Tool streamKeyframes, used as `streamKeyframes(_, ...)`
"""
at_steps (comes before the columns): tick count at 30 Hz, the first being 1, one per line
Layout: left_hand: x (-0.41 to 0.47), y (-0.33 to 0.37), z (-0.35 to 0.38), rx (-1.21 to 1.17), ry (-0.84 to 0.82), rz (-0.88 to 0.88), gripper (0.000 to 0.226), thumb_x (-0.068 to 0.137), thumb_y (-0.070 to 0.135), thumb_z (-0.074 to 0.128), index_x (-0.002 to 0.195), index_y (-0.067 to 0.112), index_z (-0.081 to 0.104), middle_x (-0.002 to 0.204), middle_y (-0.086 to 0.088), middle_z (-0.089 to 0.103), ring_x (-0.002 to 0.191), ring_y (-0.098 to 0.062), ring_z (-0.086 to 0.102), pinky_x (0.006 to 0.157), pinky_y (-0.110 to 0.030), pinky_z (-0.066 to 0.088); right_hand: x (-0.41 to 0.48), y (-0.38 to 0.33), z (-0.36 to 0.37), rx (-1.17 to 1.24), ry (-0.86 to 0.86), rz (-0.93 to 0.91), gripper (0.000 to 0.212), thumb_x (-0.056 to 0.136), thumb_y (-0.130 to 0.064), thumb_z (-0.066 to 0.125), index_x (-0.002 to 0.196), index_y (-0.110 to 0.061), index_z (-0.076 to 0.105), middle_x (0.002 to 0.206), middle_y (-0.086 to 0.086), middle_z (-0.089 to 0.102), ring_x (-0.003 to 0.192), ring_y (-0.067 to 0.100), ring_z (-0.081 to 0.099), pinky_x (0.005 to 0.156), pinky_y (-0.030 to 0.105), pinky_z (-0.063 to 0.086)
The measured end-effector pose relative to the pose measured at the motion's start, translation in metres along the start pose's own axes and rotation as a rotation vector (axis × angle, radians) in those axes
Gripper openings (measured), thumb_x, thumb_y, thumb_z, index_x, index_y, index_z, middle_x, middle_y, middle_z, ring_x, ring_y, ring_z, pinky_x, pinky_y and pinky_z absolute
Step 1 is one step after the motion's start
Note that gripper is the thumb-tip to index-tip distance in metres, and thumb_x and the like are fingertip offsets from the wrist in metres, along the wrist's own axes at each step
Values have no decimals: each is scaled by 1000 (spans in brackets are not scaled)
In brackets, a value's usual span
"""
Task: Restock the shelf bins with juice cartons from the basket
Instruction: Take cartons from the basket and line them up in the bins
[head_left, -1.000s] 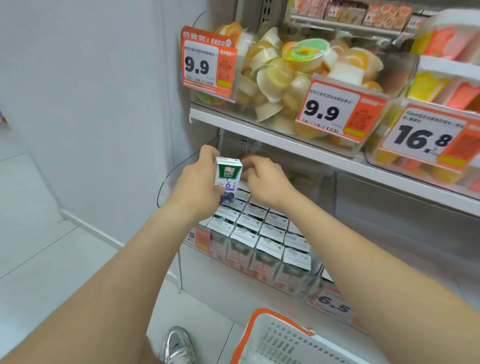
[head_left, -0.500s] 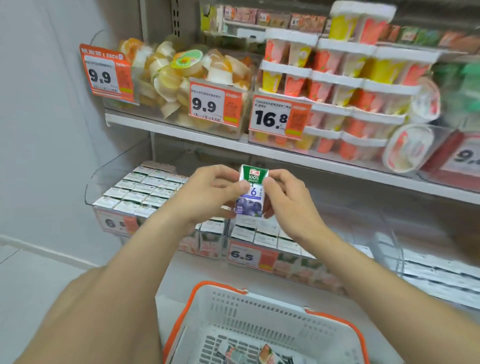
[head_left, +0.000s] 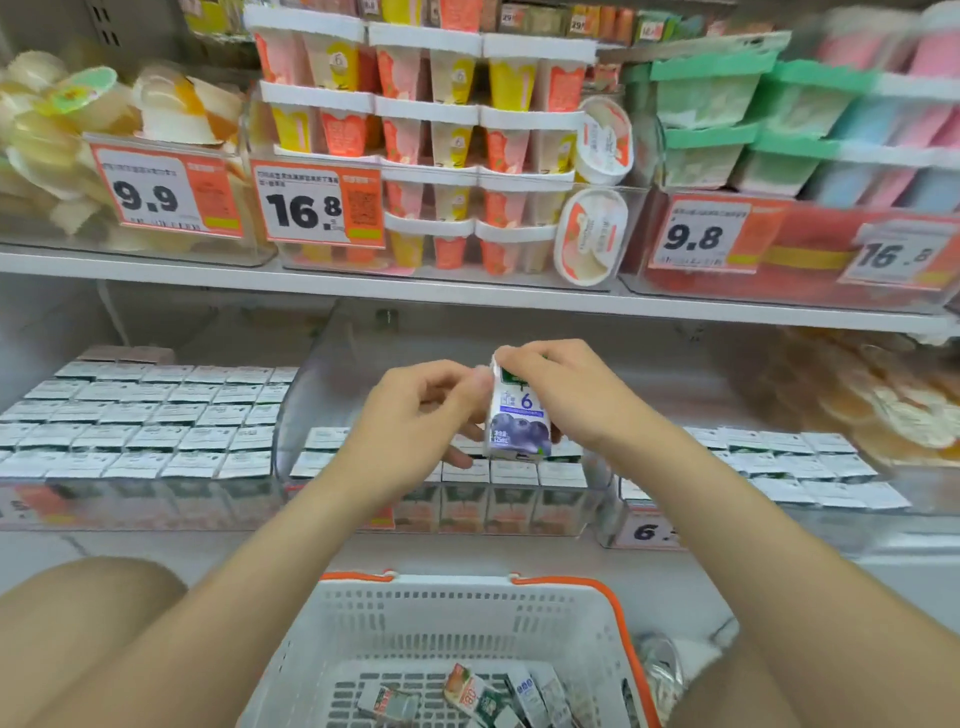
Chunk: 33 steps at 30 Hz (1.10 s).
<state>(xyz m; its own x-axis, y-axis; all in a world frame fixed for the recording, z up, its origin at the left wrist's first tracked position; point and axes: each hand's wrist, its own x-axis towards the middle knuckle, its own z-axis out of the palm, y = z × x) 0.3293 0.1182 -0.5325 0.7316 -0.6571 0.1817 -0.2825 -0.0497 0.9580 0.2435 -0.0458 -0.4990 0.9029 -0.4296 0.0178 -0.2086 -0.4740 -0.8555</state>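
Note:
I hold a small blueberry juice carton (head_left: 518, 422) upright above the middle shelf bin (head_left: 306, 364). My right hand (head_left: 566, 395) grips its top and right side. My left hand (head_left: 415, 415) pinches its upper left edge. The middle bin holds rows of cartons (head_left: 511, 475) at its front, its back part bare. The left bin is packed with cartons (head_left: 150, 415). A white basket with an orange rim (head_left: 602, 587) sits below my arms, with several loose cartons (head_left: 483, 696) on its bottom.
A bin of cartons (head_left: 795, 467) stands to the right. The shelf above carries jelly cups (head_left: 104, 114), stacked pudding packs (head_left: 452, 130) and price tags (head_left: 317, 202). My knees flank the basket, and a shoe (head_left: 657, 660) shows by its right side.
The view swung right from the left bin to the middle bin. Both hands carried the blueberry carton along and now hold it over the middle bin. More of the basket shows.

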Motion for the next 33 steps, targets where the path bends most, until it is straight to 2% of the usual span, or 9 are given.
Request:
streamKeyframes(2, 4, -5, 26, 74, 21, 54, 29, 110, 33, 49, 101, 24, 76, 89, 2, 76, 82, -17, 74, 65, -41, 64, -6, 9, -22, 7, 58, 100, 41, 95, -43, 55, 64, -16, 48, 59, 5, 51, 52, 20, 41, 49, 26, 35)
streamKeyframes(5, 7, -11, 57, 311, 47, 190, 18, 103, 18, 57, 106, 28, 71, 96, 15, 72, 91, -2, 67, 74, -21, 54, -16, 23, -54, 0, 165, 208, 43, 91, -43, 55, 64, -13, 43, 55, 5, 48, 50, 20, 38, 42, 21, 32)
streamKeyframes(8, 6, -17, 82, 477, -66, 324, 22, 100, 18, 59, 119, 26, 63, 114, 14, 62, 102, -4, 60, 87, -30, 52, -13, 43, -86, -101, 333, 208, 49, 93, -41, 55, 70, 2, 58, 57, 14, 62, 48, 26, 52, 48, 29, 49)
streamKeyframes(12, -1, -21, 110, 645, -224, 436, 33, 101, 29, 57, 134, 33, 55, 142, 12, 40, 108, -14, 59, 88, -35, 50, 5, 78, -120, -385, 457, 145, 38, 107, -40, 48, 97, -5, 61, 88, 14, 63, 86, 34, 57, 70, 36, 35)
streamKeyframes(15, -4, -30, 123, 771, -265, 460, 30, 102, 42, 57, 131, 34, 58, 153, 6, 27, 107, -15, 57, 81, -31, 45, 21, 107, -129, -432, 353, 148, 36, 108, -33, 51, 131, -5, 52, 121, 20, 61, 112, 39, 56, 82, 37, 40)
streamKeyframes(18, -1, -38, 126, 808, -246, 495, 23, 104, 47, 55, 120, 33, 63, 156, 2, 25, 104, -20, 58, 83, -38, 51, 34, 125, -130, -536, 254, 86, 46, 108, -29, 53, 149, -10, 46, 144, 23, 53, 136, 40, 46, 104, 40, 39)
streamKeyframes(20, 1, -39, 126, 789, -240, 504, 18, 105, 44, 55, 116, 33, 65, 155, 3, 26, 100, -19, 58, 81, -39, 52, 40, 132, -131, -596, 177, 82, 48, 107, -28, 56, 152, -13, 46, 149, 20, 52, 141, 39, 45, 110, 41, 40)
streamKeyframes(26, 4, -39, 125, 749, -241, 503, 9, 103, 37, 62, 109, 33, 67, 151, 6, 28, 97, -15, 58, 84, -39, 52, 42, 139, -126, -667, -212, 249, 40, 108, -20, 48, 148, -21, 53, 154, 5, 50, 136, 24, 48, 104, 31, 37)
streamKeyframes(33, 5, -42, 125, 706, -239, 484, 14, 101, 37, 65, 115, 34, 70, 152, 9, 27, 100, -13, 59, 87, -40, 54, 43, 130, -122, -672, -186, 309, 56, 101, -8, 36, 155, -17, 48, 164, 6, 40, 151, 29, 35, 122, 39, 30)
